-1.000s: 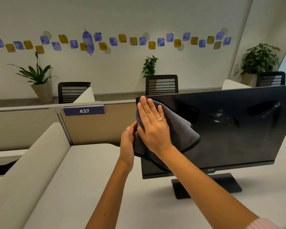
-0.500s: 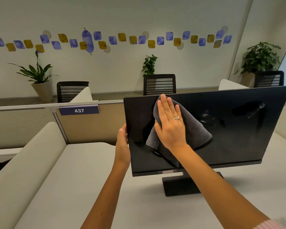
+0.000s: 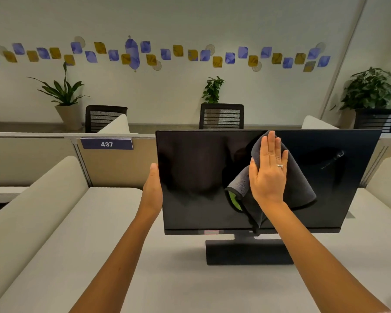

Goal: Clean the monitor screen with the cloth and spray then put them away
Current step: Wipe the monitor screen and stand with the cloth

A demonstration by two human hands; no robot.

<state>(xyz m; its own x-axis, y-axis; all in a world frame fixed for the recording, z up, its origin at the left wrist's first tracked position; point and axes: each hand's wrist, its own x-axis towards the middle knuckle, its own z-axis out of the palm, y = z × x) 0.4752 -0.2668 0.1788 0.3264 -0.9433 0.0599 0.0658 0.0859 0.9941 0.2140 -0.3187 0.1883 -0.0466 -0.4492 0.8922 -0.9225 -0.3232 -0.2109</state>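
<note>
Pressing flat against the glass, the right hand [image 3: 268, 170] has its fingers straight and together, palm pinning a dark grey microfibre cloth [image 3: 300, 186] to the upper right-of-centre part of the wide black flat-panel monitor [image 3: 196, 177]. The cloth hangs in loose folds below the palm, a green patch showing at its lower left corner, and its lowest fold reaches the monitor's bottom bezel. A ring sits on one finger of that hand. The left hand [image 3: 152, 188] is closed around the monitor's left edge, thumb at the front rim, its fingers hidden behind the panel. The screen is dark and stands upright on a black rectangular base [image 3: 246, 254] on the pale grey desk [image 3: 167, 279]. Behind the monitor, a partition carries a blue label reading 437 [image 3: 106, 144].
</note>
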